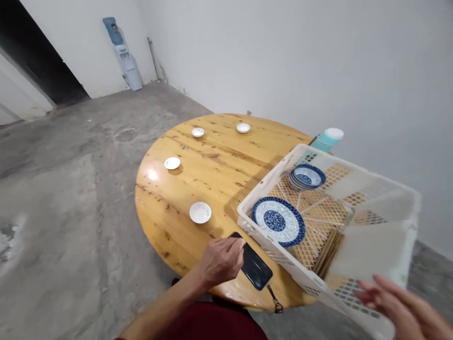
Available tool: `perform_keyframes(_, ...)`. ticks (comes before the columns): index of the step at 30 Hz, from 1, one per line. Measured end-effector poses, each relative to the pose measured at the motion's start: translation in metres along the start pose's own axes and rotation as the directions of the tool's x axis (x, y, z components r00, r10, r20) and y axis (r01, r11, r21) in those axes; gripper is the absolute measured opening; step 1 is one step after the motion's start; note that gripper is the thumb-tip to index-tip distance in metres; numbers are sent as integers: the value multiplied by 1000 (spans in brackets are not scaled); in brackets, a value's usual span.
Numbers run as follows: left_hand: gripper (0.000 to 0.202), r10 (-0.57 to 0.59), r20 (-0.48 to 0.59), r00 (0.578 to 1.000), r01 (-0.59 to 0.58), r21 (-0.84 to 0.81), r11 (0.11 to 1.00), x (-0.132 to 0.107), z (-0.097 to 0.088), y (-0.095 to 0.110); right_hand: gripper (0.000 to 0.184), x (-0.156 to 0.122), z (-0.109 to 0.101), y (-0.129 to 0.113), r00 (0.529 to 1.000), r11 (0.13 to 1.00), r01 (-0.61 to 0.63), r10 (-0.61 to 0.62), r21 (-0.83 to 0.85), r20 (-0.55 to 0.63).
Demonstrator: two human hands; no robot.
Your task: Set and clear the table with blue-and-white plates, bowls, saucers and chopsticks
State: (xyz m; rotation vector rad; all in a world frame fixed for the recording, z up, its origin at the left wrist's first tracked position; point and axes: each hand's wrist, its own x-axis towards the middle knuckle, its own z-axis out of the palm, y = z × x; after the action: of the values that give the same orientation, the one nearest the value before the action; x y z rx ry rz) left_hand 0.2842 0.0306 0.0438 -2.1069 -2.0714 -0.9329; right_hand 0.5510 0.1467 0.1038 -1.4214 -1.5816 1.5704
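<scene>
Fingers (236, 246) of left hand (220, 260) on phone (256, 271), at table (219, 160) edge; crate (279, 262) beside

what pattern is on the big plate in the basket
Blue-and-white plate: blue patterned rim and blue centre; head view.

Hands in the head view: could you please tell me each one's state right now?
Left hand: closed on the phone.
Right hand: open, empty, beside the basket.

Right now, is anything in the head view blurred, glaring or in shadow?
Head view: even, soft light; a glare spot on the table near its left edge; the crate casts a shadow onto the wood; the right hand and the crate's near corner are blurred; the left hand and phone are sharp.
</scene>
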Motion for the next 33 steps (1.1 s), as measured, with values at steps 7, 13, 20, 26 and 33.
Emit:
perform_keyframes(7, 28, -285, -50, 957, 281, -79, 956, -152, -52, -52, 36, -73, 169, 56, 984, 983, -179, 179, 30, 2)
perform_keyframes(13, 31, -761, 63, 646, 749, -243, 616, -285, -105, -80, 34, -103, 297, 64, 957, 977, -209, 195, 44, 216)
perform_keyframes(20, 37, -985, 44, 170, 926, -350, 144, -363, -147, -104, 44, -108, 405, 33, 830, 981, -179, 191, -74, 524)
perform_keyframes(26, 49, -999, -4, 37, 876, -480, 35, -387, -163, -131, 45, -107, 474, 47, 711, 979, -113, 200, -172, 675)
perform_keyframes(33, 45, -995, -27, 92, 871, -482, 94, -364, -188, -210, 40, -75, 563, 49, 607, 979, -58, 191, -197, 771)
